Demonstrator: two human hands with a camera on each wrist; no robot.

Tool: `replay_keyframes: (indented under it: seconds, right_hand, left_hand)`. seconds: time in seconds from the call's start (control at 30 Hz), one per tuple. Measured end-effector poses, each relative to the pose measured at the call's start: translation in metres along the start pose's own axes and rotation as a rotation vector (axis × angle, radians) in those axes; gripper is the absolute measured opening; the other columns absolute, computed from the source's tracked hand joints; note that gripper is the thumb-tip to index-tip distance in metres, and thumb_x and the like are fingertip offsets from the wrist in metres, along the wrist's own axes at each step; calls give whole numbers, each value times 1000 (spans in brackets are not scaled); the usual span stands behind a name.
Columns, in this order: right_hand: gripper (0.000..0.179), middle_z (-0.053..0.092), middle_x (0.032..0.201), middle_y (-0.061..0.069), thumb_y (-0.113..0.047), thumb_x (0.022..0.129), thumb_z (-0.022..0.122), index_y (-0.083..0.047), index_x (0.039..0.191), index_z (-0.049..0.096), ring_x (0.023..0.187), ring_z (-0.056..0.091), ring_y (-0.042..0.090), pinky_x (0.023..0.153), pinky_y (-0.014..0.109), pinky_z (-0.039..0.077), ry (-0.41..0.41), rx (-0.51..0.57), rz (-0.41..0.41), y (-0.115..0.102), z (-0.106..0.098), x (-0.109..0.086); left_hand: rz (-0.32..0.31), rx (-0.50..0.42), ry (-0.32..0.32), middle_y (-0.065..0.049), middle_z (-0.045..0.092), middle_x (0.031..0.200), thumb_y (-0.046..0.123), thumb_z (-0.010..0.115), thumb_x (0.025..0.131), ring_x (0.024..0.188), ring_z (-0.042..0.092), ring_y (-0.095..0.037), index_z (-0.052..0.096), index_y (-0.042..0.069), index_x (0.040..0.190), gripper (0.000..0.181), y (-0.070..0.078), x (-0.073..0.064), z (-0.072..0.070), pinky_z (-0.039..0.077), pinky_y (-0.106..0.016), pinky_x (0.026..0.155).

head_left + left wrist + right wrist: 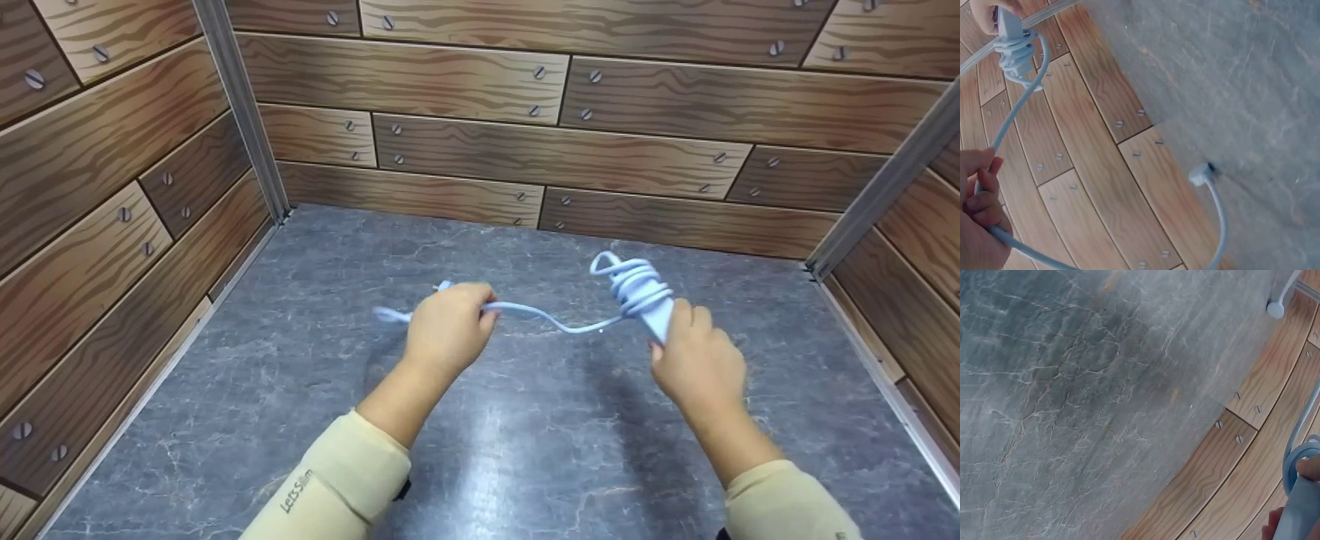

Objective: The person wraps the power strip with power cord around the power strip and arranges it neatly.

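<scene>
My right hand [701, 360] grips one end of a pale blue power strip [656, 319], whose sockets do not show. Several turns of its cord [641, 289] are wound round the other end, with a small loop sticking out at the top. From there a loose length of cord [574, 328] runs left to my left hand [454, 322], which pinches it between thumb and fingers. Beyond that hand the cord curves away to a plug [1201, 174], seen hanging free in the left wrist view. In the right wrist view, the fingers [1310, 468] wrap the strip's body.
Below both hands lies a grey marbled tabletop [300, 420]. Wood-patterned panels [465, 142] wall it in at the back, left and right, with metal posts [244, 105] in the corners.
</scene>
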State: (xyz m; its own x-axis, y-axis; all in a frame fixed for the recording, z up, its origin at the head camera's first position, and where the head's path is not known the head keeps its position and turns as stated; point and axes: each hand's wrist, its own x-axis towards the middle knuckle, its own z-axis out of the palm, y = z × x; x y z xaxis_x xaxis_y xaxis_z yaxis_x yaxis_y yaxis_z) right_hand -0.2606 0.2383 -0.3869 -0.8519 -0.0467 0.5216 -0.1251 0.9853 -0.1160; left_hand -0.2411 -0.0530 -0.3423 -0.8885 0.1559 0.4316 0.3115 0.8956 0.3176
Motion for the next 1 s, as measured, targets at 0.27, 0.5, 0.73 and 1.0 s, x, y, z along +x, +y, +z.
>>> replay_keyframes:
  seconds: [0.27,0.5,0.73,1.0]
  right_hand:
    - [60,52,88,22,-18,67,74,2,116,47,61,51,39,42,49,40,45,-82,-127,-11,5,-7]
    - [56,56,94,21,-12,68,69,-1,120,51,67,53,38,45,45,42,-22,-203,-233,-26,4,-12]
    - [40,58,88,17,-5,75,60,-1,114,55,65,54,35,46,43,43,-2,-284,-353,-42,7,-18]
    - [24,56,87,9,-13,82,45,-10,104,54,67,51,30,55,39,37,89,-270,-684,-47,7,-20]
  left_hand:
    - [117,24,134,5,62,75,29,62,86,62,58,-11,63,14,83,15,5,8,-12,48,-27,54]
    - [236,86,188,5,60,73,27,63,85,60,60,-14,61,14,81,14,19,14,-22,48,-28,51]
    - [307,173,137,7,62,72,28,64,83,61,60,-14,62,15,77,15,38,17,-30,48,-29,53]
    - [331,257,39,8,66,81,32,68,80,72,62,-14,67,19,87,15,45,31,-36,51,-28,63]
